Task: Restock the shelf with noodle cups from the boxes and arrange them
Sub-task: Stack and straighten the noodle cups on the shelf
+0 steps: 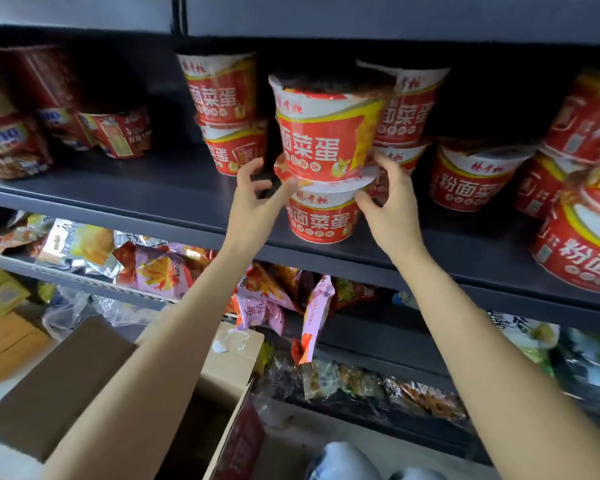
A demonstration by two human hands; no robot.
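A red noodle cup (323, 133) stands slightly tilted on top of another like it (321, 220) at the front of the dark shelf (153, 199). My left hand (253, 199) is at the stack's left with fingers spread, the fingertips touching the seam between the two cups. On the stack's right, my right hand (388, 206) has loosely curved fingers against the lower cup's rim and its thumb on that cup's side. Neither hand wraps around a cup. Two more two-high stacks (222, 95) (409, 112) stand behind.
More red cups (471, 178) (582, 244) fill the shelf's right end. Red noodle packets (11, 147) lie at its left. Snack bags (160, 268) crowd the lower shelves. An open cardboard box (222, 375) sits below my arms, with yellow cartons (0, 334) at the far left.
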